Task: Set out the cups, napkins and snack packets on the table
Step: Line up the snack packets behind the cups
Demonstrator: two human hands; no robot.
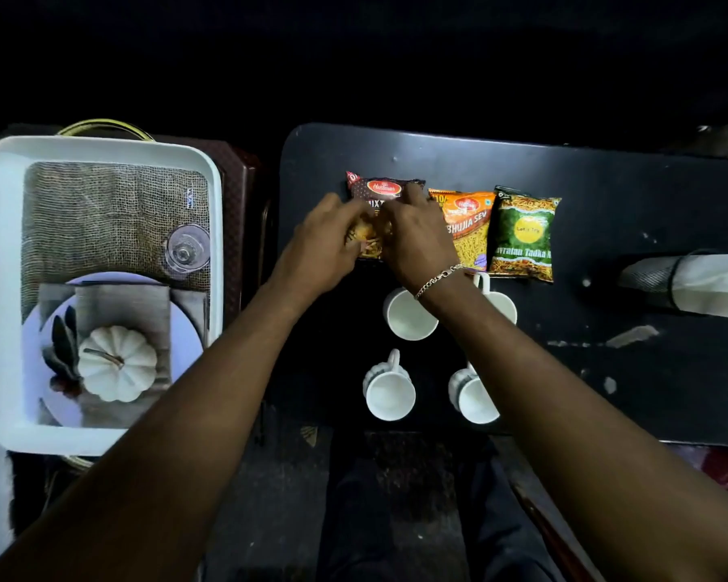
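Observation:
Three snack packets lie in a row on the black table [606,195]: a dark red mixture packet [381,189], an orange bhujia sev packet [469,228] and a green packet [524,237]. My left hand [324,241] and my right hand [417,241] both hold the dark red packet, fingers curled over it, hiding its lower half. Several white cups stand nearer me: two at the front [389,392] [475,396] and two behind [408,315] [503,306], partly covered by my right forearm. A napkin holder [690,283] with white napkins lies at the right.
A white tray [102,149] printed with a pumpkin and plate picture rests on a brown stand to the left of the table. The table's surface is scuffed with pale marks at the right. My legs show below the table's front edge.

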